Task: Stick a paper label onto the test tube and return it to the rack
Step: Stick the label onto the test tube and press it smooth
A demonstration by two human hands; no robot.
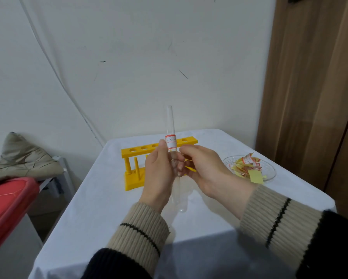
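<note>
1. Head view: ribbed beige sleeves [140, 226] with black stripes enter from 6 o'clock over the white-covered bench [100, 208].
2. Left hand [159, 174] is closed around the clear test tube [170, 121], held upright at centre, its round bottom just above the cloth.
3. White paper label [171, 142] with red borders wraps the tube just above the left thumb.
4. Right hand [205, 170], fingers curled, pinches a small yellow backing strip [190, 168] beside the tube.
5. Yellow rack [132, 170] stands behind the hands, toward 12 o'clock.
6. Glass dish [269, 170] of paper scraps sits at 3 o'clock.
</note>
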